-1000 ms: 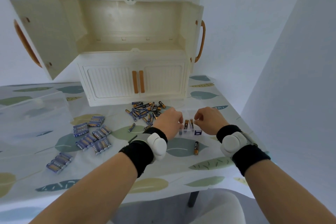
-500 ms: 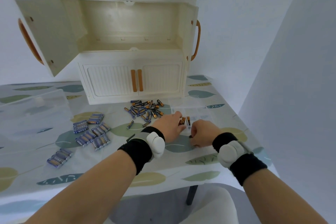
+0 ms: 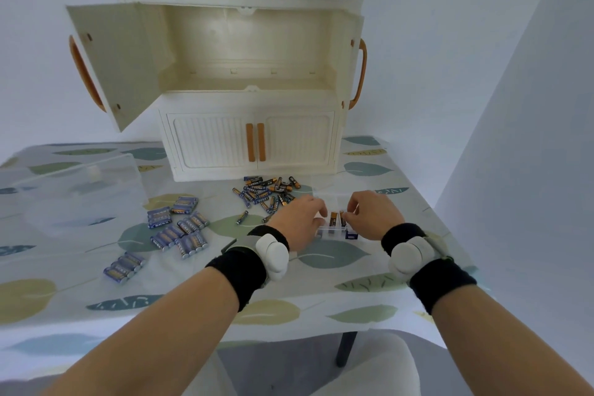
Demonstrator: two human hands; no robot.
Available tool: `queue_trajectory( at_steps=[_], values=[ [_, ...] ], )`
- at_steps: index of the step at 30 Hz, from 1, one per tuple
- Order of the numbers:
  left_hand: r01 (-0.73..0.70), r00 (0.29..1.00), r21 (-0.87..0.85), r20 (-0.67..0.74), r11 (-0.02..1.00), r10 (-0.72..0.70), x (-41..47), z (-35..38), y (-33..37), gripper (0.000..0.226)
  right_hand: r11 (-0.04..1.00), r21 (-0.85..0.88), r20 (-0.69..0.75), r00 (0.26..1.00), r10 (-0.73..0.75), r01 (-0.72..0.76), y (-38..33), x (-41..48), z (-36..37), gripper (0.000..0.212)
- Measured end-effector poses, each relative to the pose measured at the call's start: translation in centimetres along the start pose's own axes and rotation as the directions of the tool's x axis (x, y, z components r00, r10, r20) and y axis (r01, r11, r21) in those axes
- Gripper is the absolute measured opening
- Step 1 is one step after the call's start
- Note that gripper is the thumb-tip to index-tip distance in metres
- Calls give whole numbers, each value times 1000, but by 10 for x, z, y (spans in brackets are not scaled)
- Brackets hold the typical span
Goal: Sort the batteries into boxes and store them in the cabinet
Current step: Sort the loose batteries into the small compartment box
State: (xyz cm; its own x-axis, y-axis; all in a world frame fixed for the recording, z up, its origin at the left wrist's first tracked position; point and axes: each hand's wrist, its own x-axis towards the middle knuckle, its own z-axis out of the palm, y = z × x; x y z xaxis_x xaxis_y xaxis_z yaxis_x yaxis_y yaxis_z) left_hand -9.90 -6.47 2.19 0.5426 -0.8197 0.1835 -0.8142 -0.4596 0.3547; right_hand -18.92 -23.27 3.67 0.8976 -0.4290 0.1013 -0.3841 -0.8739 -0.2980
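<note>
Here, left hand [image 3: 300,222] and right hand [image 3: 374,215] curl fingers [image 3: 355,206] at the clear box [image 3: 334,230]; grip hidden.

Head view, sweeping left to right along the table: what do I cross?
large clear box → blue battery packs → loose battery pile → left hand → small clear case → right hand
</note>
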Motion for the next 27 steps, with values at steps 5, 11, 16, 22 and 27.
queue_trajectory(
  at_steps=[5,11,16,22,27],
  values=[
    [124,992,58,-34,991,-122,-10,-12,-25,17,996,40,-46,996,-80,82,-27,16,-3,10],
    [267,963,100,-68,958,-261,-14,-19,-63,11,986,8,-13,986,-165,165,-64,47,12,16],
    [336,941,119,-76,934,-329,6,-18,-93,16,986,-17,22,986,-165,165,-86,83,34,19],
    [389,918,94,-118,916,-378,39,-1,-99,19,978,-87,105,978,-183,192,-93,112,56,17],
    [445,894,92,-99,891,-437,56,6,-98,29,975,-100,188,966,-179,200,-93,123,64,24]
  ],
)
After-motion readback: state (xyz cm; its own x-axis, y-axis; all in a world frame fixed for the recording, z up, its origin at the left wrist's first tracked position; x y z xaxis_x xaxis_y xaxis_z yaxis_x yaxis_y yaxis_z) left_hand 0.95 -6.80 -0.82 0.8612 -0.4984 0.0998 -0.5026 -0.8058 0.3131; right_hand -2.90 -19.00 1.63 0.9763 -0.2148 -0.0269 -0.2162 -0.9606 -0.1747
